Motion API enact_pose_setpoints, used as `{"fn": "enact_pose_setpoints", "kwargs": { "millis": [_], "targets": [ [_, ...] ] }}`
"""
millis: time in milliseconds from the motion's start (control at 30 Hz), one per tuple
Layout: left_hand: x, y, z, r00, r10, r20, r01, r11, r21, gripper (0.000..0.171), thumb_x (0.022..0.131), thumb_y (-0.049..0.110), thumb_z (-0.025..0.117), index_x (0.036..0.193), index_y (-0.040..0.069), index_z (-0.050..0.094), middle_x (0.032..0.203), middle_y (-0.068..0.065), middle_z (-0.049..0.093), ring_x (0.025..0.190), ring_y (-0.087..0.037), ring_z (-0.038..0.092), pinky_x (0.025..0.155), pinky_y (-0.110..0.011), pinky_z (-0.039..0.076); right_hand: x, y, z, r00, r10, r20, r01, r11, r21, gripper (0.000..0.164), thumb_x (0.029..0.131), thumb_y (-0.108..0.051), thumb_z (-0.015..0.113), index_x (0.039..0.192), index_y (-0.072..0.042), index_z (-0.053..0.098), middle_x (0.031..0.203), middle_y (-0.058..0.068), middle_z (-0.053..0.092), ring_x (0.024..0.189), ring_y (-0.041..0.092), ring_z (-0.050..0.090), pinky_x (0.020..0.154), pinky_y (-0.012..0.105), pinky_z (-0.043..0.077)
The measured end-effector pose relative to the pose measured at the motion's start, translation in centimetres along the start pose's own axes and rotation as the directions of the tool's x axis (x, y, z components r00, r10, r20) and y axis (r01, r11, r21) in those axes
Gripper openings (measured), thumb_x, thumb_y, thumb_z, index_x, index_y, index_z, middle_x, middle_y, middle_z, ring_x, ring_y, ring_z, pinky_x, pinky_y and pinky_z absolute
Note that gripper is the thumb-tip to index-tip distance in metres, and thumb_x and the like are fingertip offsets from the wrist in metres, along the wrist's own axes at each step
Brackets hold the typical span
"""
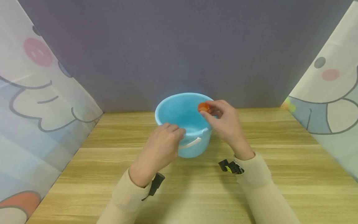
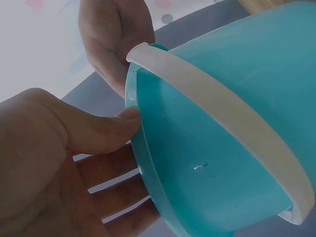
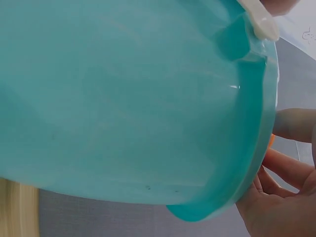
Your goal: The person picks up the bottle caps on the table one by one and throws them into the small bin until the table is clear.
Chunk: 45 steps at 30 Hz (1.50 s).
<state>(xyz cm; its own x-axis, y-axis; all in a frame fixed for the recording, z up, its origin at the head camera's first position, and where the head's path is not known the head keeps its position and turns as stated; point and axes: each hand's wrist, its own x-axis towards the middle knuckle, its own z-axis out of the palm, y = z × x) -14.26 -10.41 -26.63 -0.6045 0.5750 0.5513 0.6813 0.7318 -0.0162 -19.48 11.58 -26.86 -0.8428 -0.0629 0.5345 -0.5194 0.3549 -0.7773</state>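
Note:
A light blue bucket stands upright at the back of the wooden table, its white handle hanging down at the front. My left hand grips the front left of the rim. In the left wrist view its thumb lies on the outer side, with the fingers over the rim. Between thumb and fingertips, my right hand pinches a small round orange cup above the right part of the bucket's opening. The right wrist view shows only a sliver of orange behind the rim.
A grey panel rises right behind the bucket. Cartoon-printed cloths stand on the left and right sides of the wooden table. A black wrist camera sits under the left cuff, another by the right cuff.

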Motion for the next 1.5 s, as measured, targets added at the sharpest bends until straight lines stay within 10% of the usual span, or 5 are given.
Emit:
{"fn": "enact_pose_setpoints", "kwargs": {
  "millis": [1500],
  "targets": [
    [-0.08,0.09,-0.05,1.000,-0.013,0.006,0.012,1.000,0.007,0.021,0.082,-0.008,0.071,0.080,0.011,0.062,0.070,0.000,0.055,0.068,-0.021,0.049,0.064,-0.032,0.043,-0.18,-0.01,-0.09,0.997,-0.059,-0.042,0.061,0.997,0.057,0.033,0.089,0.003,0.074,0.121,0.007,0.069,0.107,0.016,0.064,0.093,0.016,0.063,0.091,0.026,0.055]
  ]
}}
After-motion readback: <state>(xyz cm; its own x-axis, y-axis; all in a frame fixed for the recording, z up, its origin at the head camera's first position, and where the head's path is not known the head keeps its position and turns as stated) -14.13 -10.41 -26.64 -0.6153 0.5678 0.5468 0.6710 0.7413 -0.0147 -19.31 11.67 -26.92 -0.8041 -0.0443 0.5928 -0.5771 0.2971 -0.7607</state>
